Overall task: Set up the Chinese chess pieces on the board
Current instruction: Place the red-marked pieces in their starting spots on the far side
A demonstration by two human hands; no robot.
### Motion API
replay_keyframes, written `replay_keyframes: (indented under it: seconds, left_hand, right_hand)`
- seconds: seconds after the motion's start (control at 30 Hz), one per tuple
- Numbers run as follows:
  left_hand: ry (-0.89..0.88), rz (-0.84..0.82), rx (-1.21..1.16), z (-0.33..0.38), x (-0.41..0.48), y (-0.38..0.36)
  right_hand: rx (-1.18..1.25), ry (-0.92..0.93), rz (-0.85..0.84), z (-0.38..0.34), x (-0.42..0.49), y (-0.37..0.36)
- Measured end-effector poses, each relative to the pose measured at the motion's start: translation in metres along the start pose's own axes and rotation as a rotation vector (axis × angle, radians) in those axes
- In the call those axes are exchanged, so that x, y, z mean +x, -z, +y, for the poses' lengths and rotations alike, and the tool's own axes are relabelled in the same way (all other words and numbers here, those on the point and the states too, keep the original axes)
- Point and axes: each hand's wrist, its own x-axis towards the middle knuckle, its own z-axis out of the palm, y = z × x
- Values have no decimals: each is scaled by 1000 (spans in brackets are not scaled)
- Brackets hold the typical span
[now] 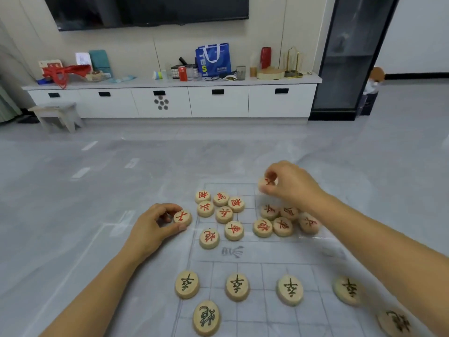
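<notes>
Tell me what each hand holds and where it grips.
Left hand pinches a red piece by its rim; right hand pinches another red piece by its rim.

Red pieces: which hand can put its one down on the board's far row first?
Probably the right hand. It pinches a red piece over the board at its far edge, while the left hand holds another red piece off the left side, nearer the person.

Wall television (145, 8): dark, high up, far beyond the left hand (155, 223).
Long white bench (218, 103): drawered, under the television.
On the bench: blue tote bag (213, 59), red can (182, 73), red cylinder (265, 57), red mesh bag (64, 71).
Small stool (57, 113): on the grey floor (73, 178), beyond the left hand.
Dark glass-fronted cabinet (349, 57): far beyond the right hand (289, 183).
</notes>
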Motion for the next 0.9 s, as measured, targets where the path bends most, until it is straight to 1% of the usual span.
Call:
replay_keyframes:
  seconds: [0.03, 0.1, 0.17, 0.27, 0.33, 0.4, 0.47, 0.53, 0.63, 0.77, 0.83, 0.9]
  left_hand:
    - [6, -1, -6, 2, 0, -1]
    - [24, 22, -20, 7, 2, -2]
    - [34, 81, -50, 13, 9, -5]
    - [-52, 130, -3, 31, 33, -16]
    - [-128, 85, 97, 48, 53, -29]
    - [-180, 8, 175, 67, 71, -48]
    - [-200, -68, 218, 82, 85, -69]
    - [-164, -133, 253, 91, 96, -88]
    - [-89, -191, 268, 93, 110, -103]
    - [-31, -236, 226, 89, 116, -109]
    - [-25, -239, 193, 89, 117, -111]
    - [-20, -231, 179, 90, 117, -113]
  right_hand:
    - [-19, -64, 19, 28, 7, 7]
    - [-48, -124, -15, 68, 17, 10]
    - [-10, -129, -76, 88, 24, 5]
    - [104, -102, -118, 96, 31, -2]
    - [206, -98, -142, 95, 32, -6]
    - [275, -156, -120, 95, 32, -12]
    - [228, -256, -46, 94, 32, -17]
    - [196, -303, -22, 92, 32, -21]
    - [248, -249, -18, 94, 35, -25]
    - [393, -167, -41, 106, 34, -25]
    - [408, -148, -69, 108, 31, -24]
    - [394, -165, -66, 109, 31, -26]
